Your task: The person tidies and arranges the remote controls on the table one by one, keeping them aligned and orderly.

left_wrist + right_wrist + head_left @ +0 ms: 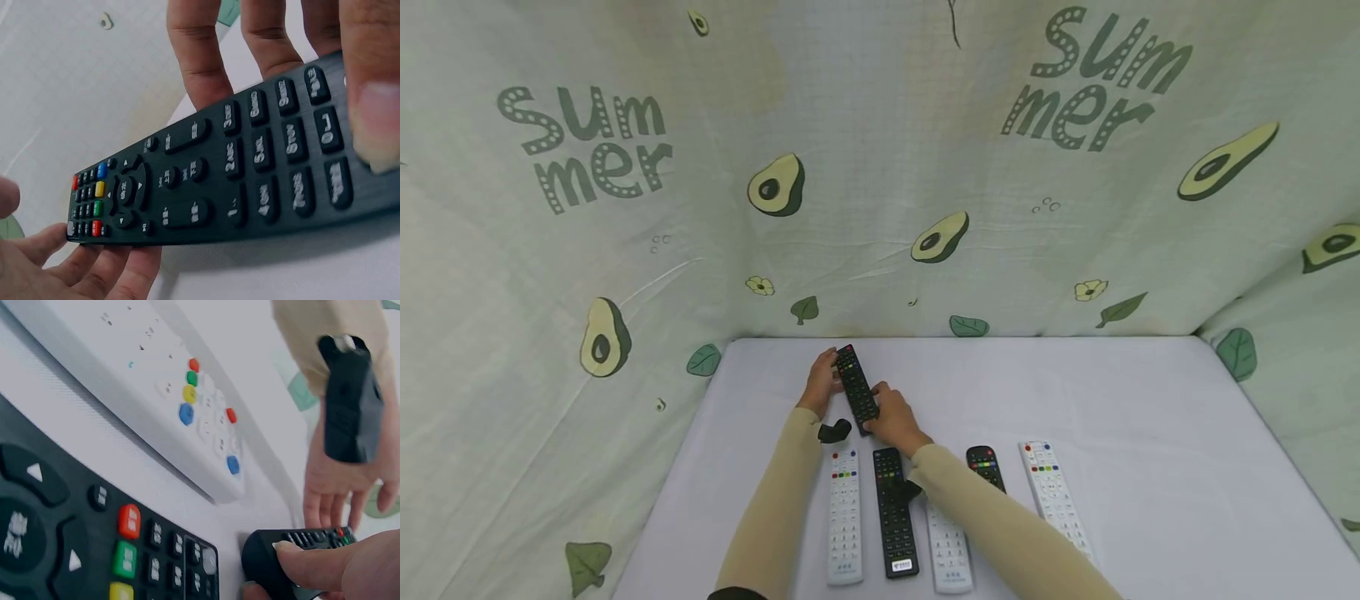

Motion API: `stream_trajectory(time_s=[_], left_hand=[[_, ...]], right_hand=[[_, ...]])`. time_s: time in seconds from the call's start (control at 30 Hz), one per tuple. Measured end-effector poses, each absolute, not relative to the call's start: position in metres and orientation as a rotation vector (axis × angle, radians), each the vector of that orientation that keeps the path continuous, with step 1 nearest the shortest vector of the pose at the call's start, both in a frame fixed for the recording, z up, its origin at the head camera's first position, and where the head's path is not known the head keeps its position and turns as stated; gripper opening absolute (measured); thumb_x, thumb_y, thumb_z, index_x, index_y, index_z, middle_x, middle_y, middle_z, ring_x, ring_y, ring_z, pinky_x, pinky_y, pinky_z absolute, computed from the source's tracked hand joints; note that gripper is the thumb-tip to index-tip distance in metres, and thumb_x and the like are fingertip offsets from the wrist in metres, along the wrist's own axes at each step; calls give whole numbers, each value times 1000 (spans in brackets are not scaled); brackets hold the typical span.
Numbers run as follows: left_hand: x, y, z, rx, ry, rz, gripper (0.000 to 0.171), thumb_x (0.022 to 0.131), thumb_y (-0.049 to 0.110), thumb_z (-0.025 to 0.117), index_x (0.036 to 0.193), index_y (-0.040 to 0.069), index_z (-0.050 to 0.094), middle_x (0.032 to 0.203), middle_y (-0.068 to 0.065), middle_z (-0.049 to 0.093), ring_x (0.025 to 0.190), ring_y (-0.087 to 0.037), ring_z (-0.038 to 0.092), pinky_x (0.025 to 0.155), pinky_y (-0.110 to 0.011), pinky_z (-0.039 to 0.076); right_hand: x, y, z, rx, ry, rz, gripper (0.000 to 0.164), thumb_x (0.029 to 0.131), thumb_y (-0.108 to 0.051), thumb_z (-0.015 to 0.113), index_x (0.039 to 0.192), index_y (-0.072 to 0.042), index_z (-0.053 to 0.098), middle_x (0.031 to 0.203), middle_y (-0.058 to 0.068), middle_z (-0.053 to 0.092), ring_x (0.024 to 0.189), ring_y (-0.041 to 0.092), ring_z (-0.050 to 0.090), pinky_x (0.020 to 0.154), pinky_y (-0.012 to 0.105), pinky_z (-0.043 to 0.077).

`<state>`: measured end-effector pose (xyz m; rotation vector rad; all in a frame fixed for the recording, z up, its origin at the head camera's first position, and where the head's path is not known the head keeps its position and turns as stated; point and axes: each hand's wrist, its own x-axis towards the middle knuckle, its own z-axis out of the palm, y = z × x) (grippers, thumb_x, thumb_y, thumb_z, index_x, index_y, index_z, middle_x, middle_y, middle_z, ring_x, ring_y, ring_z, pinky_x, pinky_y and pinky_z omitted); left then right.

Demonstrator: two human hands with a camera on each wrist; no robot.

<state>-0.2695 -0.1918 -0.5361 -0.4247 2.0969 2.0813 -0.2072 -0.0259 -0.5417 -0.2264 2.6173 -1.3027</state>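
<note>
A black remote control (pixel 857 390) is held over the far left part of the table, its button face showing. My right hand (pixel 897 419) grips its near end, the thumb (pixel 378 125) pressing on the face near the number keys and the other fingers along the far edge. At the other end, my left hand (pixel 820 385) reaches its fingers (pixel 134 272) behind the remote. The left thumb stands apart from it in the left wrist view. Part of the left fingers is hidden behind the remote.
On the white table (pixel 1135 400) lie more remotes in a row: a white one (pixel 845 533), a black one (pixel 895 521), another white one (pixel 949 552), a black one (pixel 985 465) partly under the right sleeve, and a white one (pixel 1054 490). A patterned cloth (pixel 865 125) hangs behind.
</note>
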Motion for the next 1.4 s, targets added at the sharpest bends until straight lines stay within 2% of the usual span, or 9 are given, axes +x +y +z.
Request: stream_trajectory(time_s=[0.13, 0.27, 0.63, 1.13, 1.4], left_hand=[[-264, -193, -535, -435, 2105, 2145, 54, 116, 24, 27, 163, -2, 31, 154, -27, 43, 112, -24, 55, 87, -30, 55], [-255, -187, -529, -428, 2066, 2258, 51, 116, 22, 28, 161, -2, 36, 147, -24, 45, 107, -21, 57, 86, -31, 56], [-236, -153, -518, -405, 1904, 2474, 40, 114, 15, 39, 150, -3, 48, 125, -16, 58, 91, -16, 64, 75, -31, 61], [-209, -96, -518, -312, 1958, 2437, 31, 113, 12, 45, 136, -6, 55, 121, -20, 63, 88, -18, 67, 73, -36, 67], [-196, -63, -515, -254, 1894, 2417, 27, 112, 9, 47, 134, -6, 56, 119, -19, 66, 87, -17, 69, 76, -39, 67]], right_hand=[[-205, -17, -538, -262, 2609, -1362, 58, 86, -3, 84, 137, 2, 58, 100, 13, 65, 87, 22, 60, 77, 40, 56], [-202, -4, -529, -276, 2588, -1420, 56, 86, -2, 83, 137, 1, 60, 101, 13, 67, 86, 22, 62, 73, 36, 56], [-185, 50, -501, -242, 2532, -1527, 48, 86, 4, 80, 131, 4, 64, 104, 18, 67, 91, 27, 69, 73, 40, 63], [-142, 120, -491, -186, 2520, -1556, 47, 90, 0, 79, 134, 5, 65, 112, 18, 69, 96, 27, 69, 75, 41, 62], [-121, 155, -490, -127, 2540, -1520, 48, 90, -3, 79, 135, 5, 63, 115, 17, 67, 96, 24, 68, 76, 35, 57]])
